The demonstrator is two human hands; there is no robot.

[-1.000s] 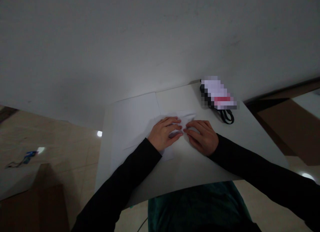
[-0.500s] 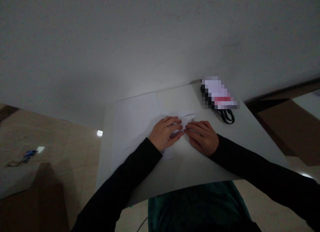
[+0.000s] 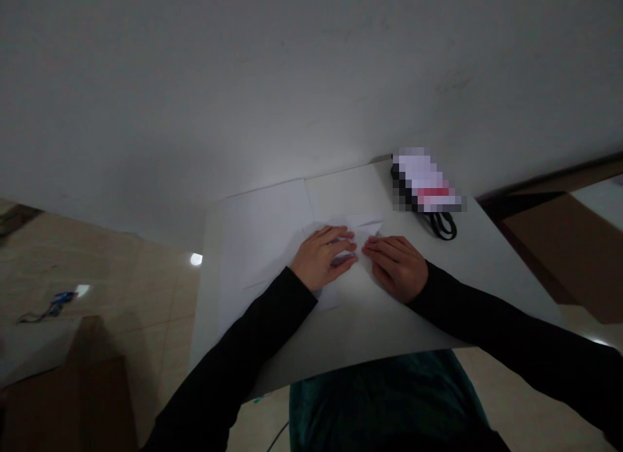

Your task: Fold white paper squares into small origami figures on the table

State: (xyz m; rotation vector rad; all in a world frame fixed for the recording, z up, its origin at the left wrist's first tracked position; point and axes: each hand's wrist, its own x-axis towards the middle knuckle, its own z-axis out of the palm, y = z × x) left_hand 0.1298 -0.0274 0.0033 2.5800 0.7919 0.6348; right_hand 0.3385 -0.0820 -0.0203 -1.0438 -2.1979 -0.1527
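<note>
A folded piece of white paper (image 3: 368, 230) lies on the white table, partly covered by my hands. My left hand (image 3: 322, 257) rests over its left part, fingers curved and thumb below, holding it against the tabletop. At the paper's right edge, my right hand (image 3: 399, 268) has thumb and fingertips pinched together on it. A small gap separates the fingertips of both hands. Flat white sheets (image 3: 265, 228) lie to the left, partly under my left hand and forearm.
The table (image 3: 389, 329) stands against a grey wall (image 3: 272, 89). At its back right lies a blurred-out object (image 3: 428, 183) with a black strap (image 3: 444, 226). Brown cardboard (image 3: 564, 244) is at the right; a brown box (image 3: 73, 403) sits on the floor at lower left.
My right hand has shifted slightly to the right, so the gap between the hands is wider. My left hand stays in place on the folded paper.
</note>
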